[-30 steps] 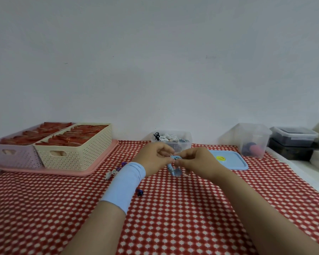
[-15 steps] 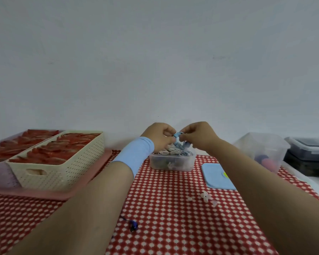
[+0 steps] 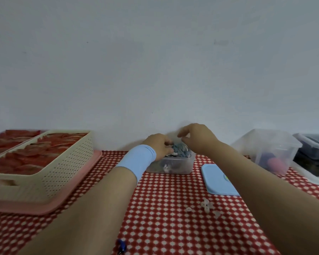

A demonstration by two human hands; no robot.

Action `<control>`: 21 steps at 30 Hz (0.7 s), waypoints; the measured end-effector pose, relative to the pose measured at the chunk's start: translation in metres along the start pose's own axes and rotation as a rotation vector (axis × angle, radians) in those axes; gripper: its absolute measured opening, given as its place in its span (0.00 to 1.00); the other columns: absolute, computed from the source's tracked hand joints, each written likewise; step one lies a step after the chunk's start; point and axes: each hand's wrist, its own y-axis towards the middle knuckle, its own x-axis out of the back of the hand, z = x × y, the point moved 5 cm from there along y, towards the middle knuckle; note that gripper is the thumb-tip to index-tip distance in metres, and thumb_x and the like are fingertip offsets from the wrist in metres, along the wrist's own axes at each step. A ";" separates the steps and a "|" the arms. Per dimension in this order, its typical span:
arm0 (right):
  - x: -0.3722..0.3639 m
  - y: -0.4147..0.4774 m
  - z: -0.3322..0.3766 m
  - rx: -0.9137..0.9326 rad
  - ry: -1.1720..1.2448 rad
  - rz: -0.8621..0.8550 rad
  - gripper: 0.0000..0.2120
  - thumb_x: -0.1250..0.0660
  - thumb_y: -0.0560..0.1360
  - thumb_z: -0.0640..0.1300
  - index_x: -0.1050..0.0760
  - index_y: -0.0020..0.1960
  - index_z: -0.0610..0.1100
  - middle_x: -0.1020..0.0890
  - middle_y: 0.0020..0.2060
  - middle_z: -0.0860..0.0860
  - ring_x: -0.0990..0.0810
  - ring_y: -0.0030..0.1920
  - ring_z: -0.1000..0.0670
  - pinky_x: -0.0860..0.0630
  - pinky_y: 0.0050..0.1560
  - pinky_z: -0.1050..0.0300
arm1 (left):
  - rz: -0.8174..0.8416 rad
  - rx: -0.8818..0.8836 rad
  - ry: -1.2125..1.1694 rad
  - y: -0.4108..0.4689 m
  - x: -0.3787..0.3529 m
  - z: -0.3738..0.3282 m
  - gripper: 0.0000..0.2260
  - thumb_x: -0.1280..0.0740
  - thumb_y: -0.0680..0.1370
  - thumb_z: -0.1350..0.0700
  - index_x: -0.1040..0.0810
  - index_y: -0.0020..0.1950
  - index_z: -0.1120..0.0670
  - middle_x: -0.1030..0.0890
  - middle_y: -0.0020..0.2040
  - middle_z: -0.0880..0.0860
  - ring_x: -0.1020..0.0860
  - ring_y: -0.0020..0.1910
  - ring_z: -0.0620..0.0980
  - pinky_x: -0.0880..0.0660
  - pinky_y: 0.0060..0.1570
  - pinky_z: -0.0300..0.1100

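Bundle: blue cord bundle [image 3: 180, 150] sits on top of the heaped contents of the clear tub [image 3: 173, 168], at the far centre of the checked cloth [image 3: 164, 208], close to the wall.
Bearing from grip: the bundle lies immediately right of the left hand [image 3: 159, 146], and below and slightly left of the right hand [image 3: 198, 138].
Long axis: roughly left to right, along the tub's open top; blur hides its exact outline.
Nearer hand: left, touching the bundle; the right is just above it and apart.
Left grip: fingers curl onto the bundle's left end and appear to hold it.
Right grip: thumb and forefinger parted, other fingers loosely bent, nothing held.
Pose: both forearms reach far across the cloth; left palm faces down over the tub's left rim, and the right wrist is raised.
Judgement: seating the bundle calls for a short downward press by the left hand.
Adjacent: blue lid [image 3: 217, 181] lies flat just right of the tub.
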 end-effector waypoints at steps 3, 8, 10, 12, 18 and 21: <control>-0.005 -0.012 0.006 0.058 -0.185 0.128 0.14 0.36 0.78 0.43 0.15 0.54 0.55 0.15 0.54 0.56 0.19 0.54 0.51 0.24 0.53 0.57 | 0.059 0.006 0.121 0.001 -0.007 -0.005 0.14 0.40 0.82 0.49 0.22 0.64 0.46 0.21 0.57 0.52 0.27 0.61 0.55 0.27 0.62 0.52; 0.002 -0.022 0.007 0.070 -0.173 0.134 0.16 0.38 0.79 0.42 0.16 0.58 0.55 0.16 0.58 0.55 0.20 0.58 0.50 0.24 0.61 0.53 | 0.023 0.019 0.120 -0.005 -0.006 -0.007 0.17 0.43 0.81 0.46 0.26 0.69 0.43 0.23 0.64 0.55 0.28 0.64 0.56 0.29 0.64 0.54; 0.015 -0.027 0.013 0.064 -0.099 0.046 0.16 0.39 0.79 0.39 0.17 0.58 0.53 0.16 0.58 0.54 0.19 0.55 0.52 0.24 0.59 0.55 | -0.061 -0.002 0.092 -0.015 0.003 -0.010 0.18 0.41 0.82 0.47 0.28 0.72 0.44 0.26 0.69 0.53 0.30 0.68 0.55 0.31 0.68 0.53; 0.026 -0.037 0.028 0.089 -0.030 -0.009 0.17 0.40 0.79 0.38 0.16 0.56 0.52 0.15 0.52 0.55 0.21 0.43 0.57 0.25 0.48 0.59 | -0.155 -0.032 0.062 -0.031 0.015 -0.011 0.17 0.38 0.81 0.49 0.25 0.70 0.46 0.24 0.66 0.51 0.27 0.66 0.53 0.29 0.67 0.52; 0.009 -0.081 0.095 0.246 0.123 0.160 0.14 0.35 0.76 0.38 0.14 0.54 0.51 0.14 0.52 0.54 0.20 0.50 0.55 0.23 0.56 0.58 | -0.208 -0.033 0.077 -0.094 0.037 0.006 0.09 0.39 0.81 0.57 0.20 0.54 0.48 0.21 0.54 0.49 0.24 0.50 0.49 0.26 0.54 0.43; -0.011 -0.099 0.121 0.281 0.121 0.259 0.12 0.32 0.75 0.40 0.14 0.53 0.52 0.14 0.52 0.55 0.20 0.50 0.56 0.26 0.56 0.62 | -0.123 0.022 0.102 -0.129 0.041 0.032 0.10 0.39 0.81 0.58 0.20 0.55 0.47 0.21 0.54 0.47 0.26 0.49 0.46 0.32 0.50 0.39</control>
